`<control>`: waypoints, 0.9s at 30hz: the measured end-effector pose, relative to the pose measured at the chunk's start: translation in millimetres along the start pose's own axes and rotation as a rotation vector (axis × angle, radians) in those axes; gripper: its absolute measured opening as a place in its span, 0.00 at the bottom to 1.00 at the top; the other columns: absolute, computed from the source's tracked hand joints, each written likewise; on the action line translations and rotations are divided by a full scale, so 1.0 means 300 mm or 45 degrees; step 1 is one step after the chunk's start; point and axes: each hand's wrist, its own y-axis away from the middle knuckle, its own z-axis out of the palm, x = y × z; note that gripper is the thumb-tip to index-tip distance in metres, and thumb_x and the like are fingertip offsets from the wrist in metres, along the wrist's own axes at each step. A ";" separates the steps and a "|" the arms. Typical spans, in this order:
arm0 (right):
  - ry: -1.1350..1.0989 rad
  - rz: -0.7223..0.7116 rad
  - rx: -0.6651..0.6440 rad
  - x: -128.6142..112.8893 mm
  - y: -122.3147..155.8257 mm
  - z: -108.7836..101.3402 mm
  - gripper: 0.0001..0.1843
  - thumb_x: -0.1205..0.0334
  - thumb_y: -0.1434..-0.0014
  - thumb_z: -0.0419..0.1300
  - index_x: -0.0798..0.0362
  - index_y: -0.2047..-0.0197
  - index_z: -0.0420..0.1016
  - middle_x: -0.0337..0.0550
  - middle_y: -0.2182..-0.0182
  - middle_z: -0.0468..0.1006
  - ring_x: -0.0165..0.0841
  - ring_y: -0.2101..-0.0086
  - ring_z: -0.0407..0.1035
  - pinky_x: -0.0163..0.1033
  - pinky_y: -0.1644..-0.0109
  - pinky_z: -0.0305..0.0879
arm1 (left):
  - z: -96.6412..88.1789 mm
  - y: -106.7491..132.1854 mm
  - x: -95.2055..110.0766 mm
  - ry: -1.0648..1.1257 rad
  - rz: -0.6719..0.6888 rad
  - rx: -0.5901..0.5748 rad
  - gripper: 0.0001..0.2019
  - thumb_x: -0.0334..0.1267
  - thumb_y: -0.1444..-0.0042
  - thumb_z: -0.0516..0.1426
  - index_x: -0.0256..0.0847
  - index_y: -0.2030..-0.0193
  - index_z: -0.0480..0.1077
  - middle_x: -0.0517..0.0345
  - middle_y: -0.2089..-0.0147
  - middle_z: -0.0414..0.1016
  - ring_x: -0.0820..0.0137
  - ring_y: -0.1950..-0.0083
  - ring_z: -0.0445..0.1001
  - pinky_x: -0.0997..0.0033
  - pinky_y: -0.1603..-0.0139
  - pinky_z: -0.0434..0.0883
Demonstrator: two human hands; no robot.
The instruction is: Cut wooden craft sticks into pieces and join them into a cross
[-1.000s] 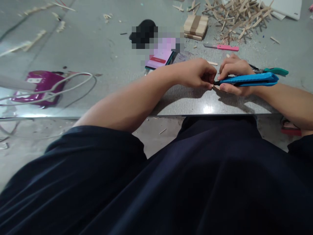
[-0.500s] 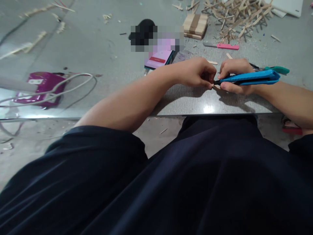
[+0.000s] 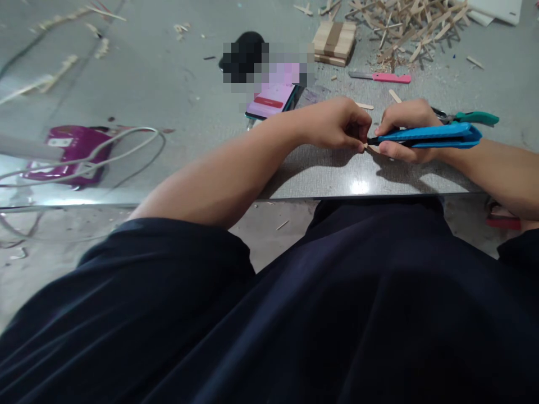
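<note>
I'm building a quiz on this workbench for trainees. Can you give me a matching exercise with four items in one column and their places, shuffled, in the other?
Things:
1. blue cutter
2. pink knife
3. green-handled pliers
4. magenta device

Places:
A. near the left end of the table, with a white cable across it
B. held in the right hand
C. lying just in front of the stick pile
D. on the table just behind the right hand

Pairs: 1-B, 2-C, 3-D, 4-A

Right hand edged blue cutter slightly toward left hand
</note>
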 end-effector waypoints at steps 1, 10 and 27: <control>0.014 0.013 -0.027 0.002 0.000 -0.002 0.38 0.10 0.25 0.64 0.37 0.53 0.88 0.40 0.66 0.88 0.43 0.66 0.81 0.51 0.54 0.84 | -0.001 0.002 0.007 -0.021 0.004 0.002 0.07 0.36 0.30 0.72 0.45 0.59 0.81 0.57 0.60 0.87 0.64 0.57 0.79 0.57 0.47 0.74; 0.002 -0.040 -0.024 -0.008 0.001 -0.005 0.40 0.13 0.17 0.57 0.41 0.52 0.85 0.42 0.67 0.86 0.39 0.69 0.77 0.48 0.57 0.72 | -0.040 0.010 -0.023 -0.246 -0.023 0.136 0.12 0.48 0.31 0.71 0.51 0.63 0.77 0.61 0.69 0.76 0.62 0.59 0.69 0.56 0.50 0.67; -0.051 0.295 0.110 -0.095 -0.022 0.000 0.30 0.21 0.23 0.68 0.38 0.58 0.85 0.44 0.63 0.90 0.50 0.64 0.80 0.60 0.49 0.84 | -0.011 0.001 -0.046 -0.056 0.045 0.089 0.09 0.49 0.35 0.74 0.50 0.57 0.83 0.57 0.63 0.85 0.59 0.56 0.78 0.52 0.50 0.72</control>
